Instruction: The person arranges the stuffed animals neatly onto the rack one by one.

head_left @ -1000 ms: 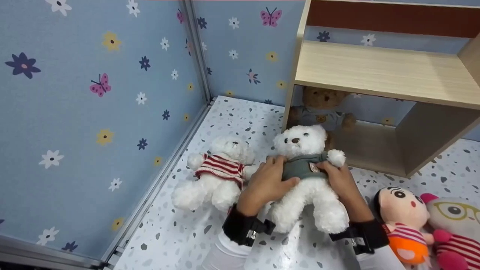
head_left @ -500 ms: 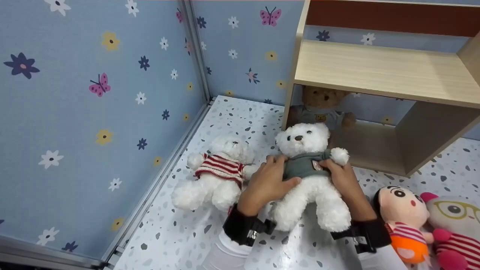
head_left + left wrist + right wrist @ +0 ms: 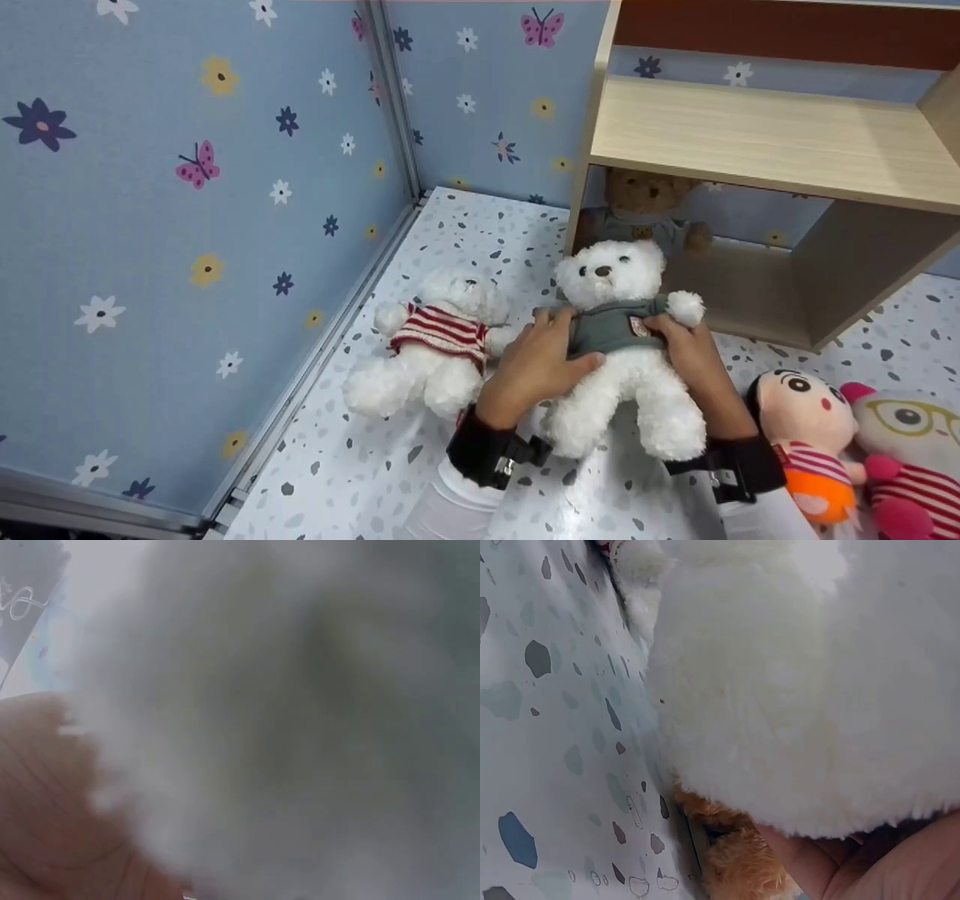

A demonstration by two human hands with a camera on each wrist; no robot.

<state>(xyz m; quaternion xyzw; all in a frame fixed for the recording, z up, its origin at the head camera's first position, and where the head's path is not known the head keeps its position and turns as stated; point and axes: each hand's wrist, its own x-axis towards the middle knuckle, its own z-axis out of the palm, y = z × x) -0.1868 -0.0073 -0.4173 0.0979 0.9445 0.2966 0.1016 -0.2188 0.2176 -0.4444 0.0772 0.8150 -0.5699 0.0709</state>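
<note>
Both hands hold a white teddy bear [image 3: 616, 330] in a dark green shirt by the sides of its body, just in front of the shelf unit. The left hand [image 3: 536, 367] grips its left side in the picture, thumb across the lower belly. On the other side the right hand [image 3: 694, 360] grips it under the raised arm, thumb on the shirt near a small patch. White fur [image 3: 225, 727] fills most of the left wrist view, blurred. In the right wrist view the bear's fur [image 3: 780, 690] covers much of the frame. The fingers behind the bear are hidden.
A brown teddy bear [image 3: 646, 202] sits inside the wooden shelf unit [image 3: 757, 139], partly hidden. Another white bear in a red-striped sweater [image 3: 442, 334] lies to the left. A doll in orange shorts [image 3: 810, 442] and a grey-and-pink plush [image 3: 911, 457] lie at the right.
The white bear in green has shifted slightly right and away, toward the shelf, with both hands keeping their hold. The other toys stay put.
</note>
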